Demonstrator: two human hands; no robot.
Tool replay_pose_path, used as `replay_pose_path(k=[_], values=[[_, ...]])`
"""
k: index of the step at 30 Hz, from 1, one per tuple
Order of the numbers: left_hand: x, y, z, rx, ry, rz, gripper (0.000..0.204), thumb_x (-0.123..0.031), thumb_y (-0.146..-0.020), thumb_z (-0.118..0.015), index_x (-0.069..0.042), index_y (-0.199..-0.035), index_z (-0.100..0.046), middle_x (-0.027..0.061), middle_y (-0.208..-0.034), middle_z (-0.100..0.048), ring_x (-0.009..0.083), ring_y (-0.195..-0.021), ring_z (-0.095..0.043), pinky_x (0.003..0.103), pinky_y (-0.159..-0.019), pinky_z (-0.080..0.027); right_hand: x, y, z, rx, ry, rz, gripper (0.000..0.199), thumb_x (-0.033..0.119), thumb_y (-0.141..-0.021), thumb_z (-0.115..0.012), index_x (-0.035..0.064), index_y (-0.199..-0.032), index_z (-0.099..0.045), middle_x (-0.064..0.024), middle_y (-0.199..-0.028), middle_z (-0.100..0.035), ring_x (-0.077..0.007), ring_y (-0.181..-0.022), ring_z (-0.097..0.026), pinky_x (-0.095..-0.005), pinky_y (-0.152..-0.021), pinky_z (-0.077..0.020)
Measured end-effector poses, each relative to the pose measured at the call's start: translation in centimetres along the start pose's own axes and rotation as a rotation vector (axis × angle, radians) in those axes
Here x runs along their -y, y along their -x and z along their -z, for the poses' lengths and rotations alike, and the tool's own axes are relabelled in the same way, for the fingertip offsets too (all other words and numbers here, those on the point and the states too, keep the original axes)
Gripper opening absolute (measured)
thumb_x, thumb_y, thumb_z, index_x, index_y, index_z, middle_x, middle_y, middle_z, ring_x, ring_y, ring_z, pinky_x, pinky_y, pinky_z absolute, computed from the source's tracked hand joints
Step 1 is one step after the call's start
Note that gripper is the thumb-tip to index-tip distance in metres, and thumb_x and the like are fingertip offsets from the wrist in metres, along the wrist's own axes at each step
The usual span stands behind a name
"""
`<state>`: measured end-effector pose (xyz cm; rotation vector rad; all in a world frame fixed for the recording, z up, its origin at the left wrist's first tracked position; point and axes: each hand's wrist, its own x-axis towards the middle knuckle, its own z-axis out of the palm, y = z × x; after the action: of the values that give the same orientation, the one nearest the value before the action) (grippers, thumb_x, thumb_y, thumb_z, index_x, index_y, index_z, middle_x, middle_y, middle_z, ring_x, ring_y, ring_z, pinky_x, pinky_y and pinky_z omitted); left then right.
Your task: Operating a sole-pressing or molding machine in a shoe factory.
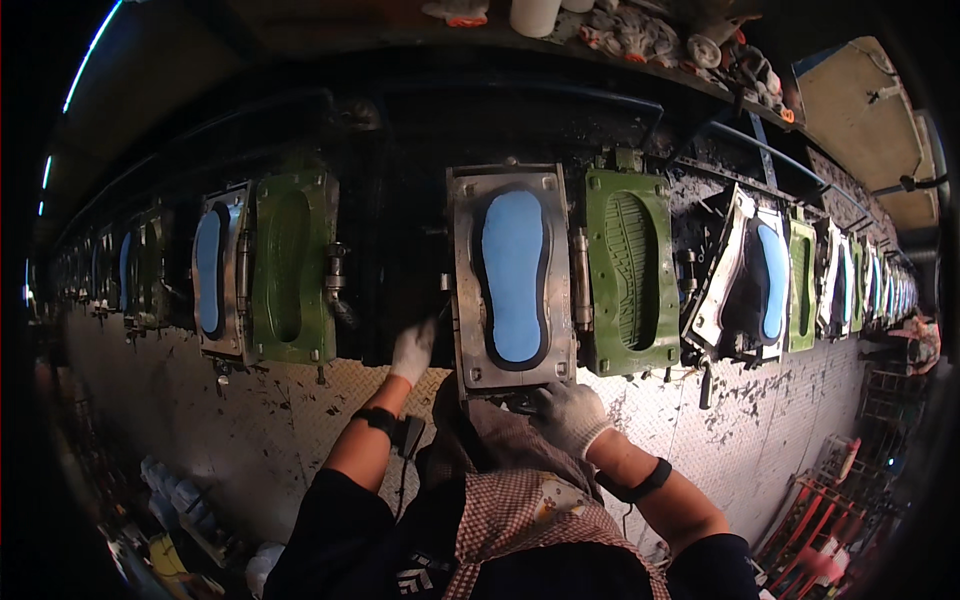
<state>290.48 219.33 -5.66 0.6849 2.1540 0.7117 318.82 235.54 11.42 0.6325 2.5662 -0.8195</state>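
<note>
In front of me a metal shoe-sole mould [465, 300] stands open, its face toward me. A blue foot-shaped piece [513, 280] with a black rim lies on its raised form. My right hand [572, 416], in a pale knit glove, is closed at the mould's front edge around a dark handle [522, 401], partly hidden by the fingers. My left hand [412, 352], also gloved, reaches into the dark gap beside the mould's left edge; its fingertips are lost in shadow. Hinged to the mould's right side is a green half [660, 270] with a ribbed sole-shaped hollow.
Similar moulds line up both ways, including a green half [265, 270] at left and a tilted metal frame [718, 270] at right. A shelf above holds gloves [630, 35] and a white cup [535, 15]. Red racks [800, 535] stand at lower right on the patterned metal floor [330, 425].
</note>
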Motion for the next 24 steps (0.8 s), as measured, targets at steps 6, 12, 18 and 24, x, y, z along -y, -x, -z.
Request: replay_pose_path(k=[6,12,18,24], values=[[-11.3,0.9,3.0,-0.560,0.095,-0.441,0.029,-0.008,-0.101,-0.057,-0.002,-0.128,-0.065,0.0168,-0.117,-0.069,0.0295,-0.106,-0.068,0.032,-0.098,-0.052,-1.8,2.7,2.9,-0.276,-0.286,-0.019,0.033,0.028,-0.089,-0.075,0.0086,-0.115,-0.069,-0.0163,-0.102,-0.069,-0.0375,-0.098,-0.068,-0.0463,-0.086,-0.0565],[-27.8,-7.0,0.0,-0.272,-0.684,-0.675,0.048,-0.037,-0.099,-0.053,-0.007,-0.136,-0.061,0.0172,-0.145,-0.056,0.0382,-0.140,-0.047,0.056,-0.115,-0.037,-6.0,6.8,6.6,-0.363,-0.384,-0.120,0.027,0.020,-0.092,-0.072,0.0055,-0.115,-0.071,-0.0181,-0.112,-0.069,-0.0391,-0.101,-0.068,-0.0452,-0.087,-0.0564],[-28.0,-8.0,0.8,-0.305,-0.713,-0.704,0.037,-0.031,-0.096,-0.061,-0.006,-0.124,-0.066,0.0151,-0.128,-0.064,0.0369,-0.121,-0.057,0.048,-0.107,-0.044,-15.9,13.9,8.3,-0.658,-0.675,-0.454,0.021,0.013,-0.096,-0.069,0.0009,-0.113,-0.071,-0.0168,-0.102,-0.071,-0.0288,-0.090,-0.073,-0.0374,-0.081,-0.0579],[-30.4,-6.8,-1.1,-0.215,-0.760,-0.554,0.044,-0.030,-0.098,-0.060,-0.003,-0.133,-0.062,0.0182,-0.139,-0.060,0.0390,-0.130,-0.054,0.048,-0.112,-0.041,-31.0,14.2,11.4,-0.870,0.092,-0.339,0.016,0.015,-0.091,-0.068,0.0088,-0.105,-0.071,-0.0153,-0.120,-0.064,-0.0374,-0.113,-0.061,-0.0486,-0.096,-0.0493]])
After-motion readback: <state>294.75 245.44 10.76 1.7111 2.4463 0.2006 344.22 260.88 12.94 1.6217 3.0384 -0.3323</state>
